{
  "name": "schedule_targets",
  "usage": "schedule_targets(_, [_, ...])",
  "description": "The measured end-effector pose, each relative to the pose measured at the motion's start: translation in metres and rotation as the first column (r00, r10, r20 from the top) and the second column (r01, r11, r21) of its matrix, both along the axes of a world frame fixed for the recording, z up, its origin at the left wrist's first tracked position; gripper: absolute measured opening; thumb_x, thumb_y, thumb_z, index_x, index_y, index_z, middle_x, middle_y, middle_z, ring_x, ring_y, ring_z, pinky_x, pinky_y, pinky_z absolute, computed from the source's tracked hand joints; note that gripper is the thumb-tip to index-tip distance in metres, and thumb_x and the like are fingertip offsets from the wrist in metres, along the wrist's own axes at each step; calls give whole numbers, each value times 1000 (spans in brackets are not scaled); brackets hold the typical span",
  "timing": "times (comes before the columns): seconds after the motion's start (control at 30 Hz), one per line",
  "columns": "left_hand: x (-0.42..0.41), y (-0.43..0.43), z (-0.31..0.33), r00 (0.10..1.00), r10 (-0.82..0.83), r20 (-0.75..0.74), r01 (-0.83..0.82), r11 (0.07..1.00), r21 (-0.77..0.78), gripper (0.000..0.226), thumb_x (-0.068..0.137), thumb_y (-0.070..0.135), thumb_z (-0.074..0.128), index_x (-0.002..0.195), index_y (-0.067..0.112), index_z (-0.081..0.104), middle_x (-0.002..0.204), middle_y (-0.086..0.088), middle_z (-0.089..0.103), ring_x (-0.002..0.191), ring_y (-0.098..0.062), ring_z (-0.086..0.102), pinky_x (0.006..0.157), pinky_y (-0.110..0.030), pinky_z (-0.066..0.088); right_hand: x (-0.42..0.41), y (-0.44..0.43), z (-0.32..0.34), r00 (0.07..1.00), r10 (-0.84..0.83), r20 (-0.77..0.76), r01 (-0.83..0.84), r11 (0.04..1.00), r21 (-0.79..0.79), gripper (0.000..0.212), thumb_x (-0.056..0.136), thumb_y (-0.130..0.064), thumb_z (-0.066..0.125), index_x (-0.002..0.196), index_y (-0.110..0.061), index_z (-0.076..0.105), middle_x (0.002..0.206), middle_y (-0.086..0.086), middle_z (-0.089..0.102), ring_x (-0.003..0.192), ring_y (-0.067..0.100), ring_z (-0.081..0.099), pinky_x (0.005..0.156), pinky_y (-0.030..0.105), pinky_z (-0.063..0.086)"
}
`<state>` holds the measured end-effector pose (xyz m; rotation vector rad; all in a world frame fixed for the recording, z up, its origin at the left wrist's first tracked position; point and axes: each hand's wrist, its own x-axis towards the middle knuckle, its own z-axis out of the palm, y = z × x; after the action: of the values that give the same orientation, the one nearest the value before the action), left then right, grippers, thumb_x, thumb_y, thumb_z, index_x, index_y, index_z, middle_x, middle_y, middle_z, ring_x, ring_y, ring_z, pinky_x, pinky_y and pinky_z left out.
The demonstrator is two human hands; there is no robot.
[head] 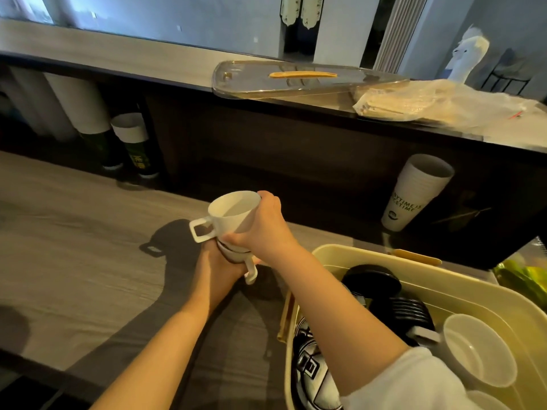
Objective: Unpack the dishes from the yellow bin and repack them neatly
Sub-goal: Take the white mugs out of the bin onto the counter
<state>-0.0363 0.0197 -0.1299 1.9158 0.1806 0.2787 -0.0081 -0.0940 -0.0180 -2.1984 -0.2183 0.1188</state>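
Two bare hands meet over the grey wood-grain worktop (pixel 74 232), just left of the yellow bin (pixel 461 291). Right hand (pixel 263 229) wraps the side of a white mug (pixel 231 211), fingers closed round its wall, thumb up near the rim. Mug is tilted, mouth facing up and left toward the camera, long axis leaning away to the upper left; its square handle (pixel 199 229) sticks out to the left. Left hand (pixel 219 267) grips from below a second white cup (pixel 236 255) nested under the first, fingers curled tight on it; only its lower part shows, with its handle pointing down and right at the left wrist. Both cups are held off the worktop, stacked, touching each other.

The yellow bin sits at the lower right, right forearm crossing over its near left corner. Inside: black plates (pixel 373 279) standing on edge toward the back, more black dishes (pixel 411 315) ribbed in a row mid-bin, a white bowl (pixel 479 353) lying open-side up at right, and a black-and-white patterned dish (pixel 310 371) at the front left under the arm.

On the raised counter behind, a clear lid (pixel 296 81) with a yellow handle lies flat, beside a crumpled plastic bag (pixel 444 105). A stack of paper cups (pixel 414 190) leans against the dark counter front, rim up and right.
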Motion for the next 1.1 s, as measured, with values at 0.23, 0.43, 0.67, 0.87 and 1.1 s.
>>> schedule_targets(0.23, [17,-22,-14,991,114,-68,-117,992,-50,76,61,6,86,127,9,47,117,-7,61,113,-17,57,93,-29,46,17,-11,-7,992,65,-106,-60,997,51,105,61,-17,89,141,-19,21,140,1,30,128,19,37,101,30,37])
schedule_targets(0.43, [22,-8,-10,998,29,-47,-27,999,31,72,62,27,85,120,37,43,117,9,58,107,2,56,89,-25,48,26,-8,-14,997,74,-4,-74,997,-30,117,66,-26,85,151,-27,5,140,1,26,128,20,36,106,40,37])
schedule_targets(0.67, [38,-13,8,993,71,-96,-57,989,140,50,64,24,79,108,28,56,96,5,66,100,-16,64,82,-38,56,31,-7,-22,1000,-7,22,5,999,49,99,67,-28,84,144,-23,24,142,2,34,130,24,39,99,38,41])
schedule_targets(0.87, [38,-8,15,971,32,-239,11,984,178,78,66,21,83,131,23,40,108,6,52,104,-13,49,89,-39,47,29,-7,-24,997,-48,-54,49,999,24,105,66,-29,83,147,-20,17,142,6,34,132,28,37,103,42,38])
schedule_targets(1.1, [5,-15,68,907,85,-412,72,934,351,54,88,21,62,138,15,40,135,-12,47,119,-31,50,81,-35,42,20,-12,-9,995,-81,-61,77,995,-66,113,71,-39,80,152,-25,3,149,8,29,133,31,37,102,49,39])
